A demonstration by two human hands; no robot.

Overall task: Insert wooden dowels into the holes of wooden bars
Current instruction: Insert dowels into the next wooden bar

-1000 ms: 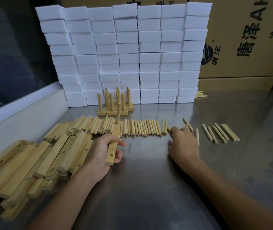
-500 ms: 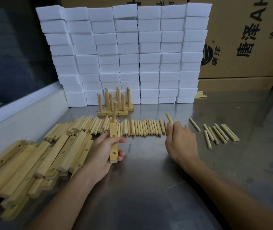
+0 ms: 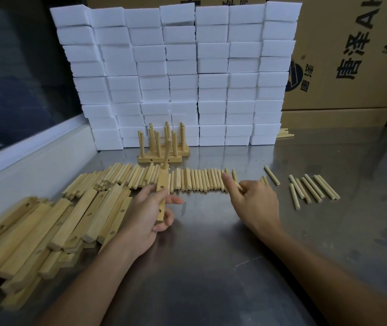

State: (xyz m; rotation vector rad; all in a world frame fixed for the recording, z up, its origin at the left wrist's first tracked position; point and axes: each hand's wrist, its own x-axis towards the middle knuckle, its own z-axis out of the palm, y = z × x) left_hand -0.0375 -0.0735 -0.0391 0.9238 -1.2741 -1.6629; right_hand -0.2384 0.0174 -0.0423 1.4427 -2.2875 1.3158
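Your left hand [image 3: 149, 214] grips the bar [image 3: 162, 194] with one dowel [image 3: 166, 154] upright; your right hand [image 3: 256, 203] pinches a loose dowel [image 3: 239, 186]

The right hand [image 3: 254, 203] is covering most of the dowel [image 3: 240, 186] it is pinching, so only a short piece is showing by the fingers. The left hand [image 3: 149, 212] is hiding the middle of the bar [image 3: 162, 196]. The pile of bars [image 3: 35, 236] is running off the left edge. The box [image 3: 352, 55] lettering is getting cut off at the top and right.
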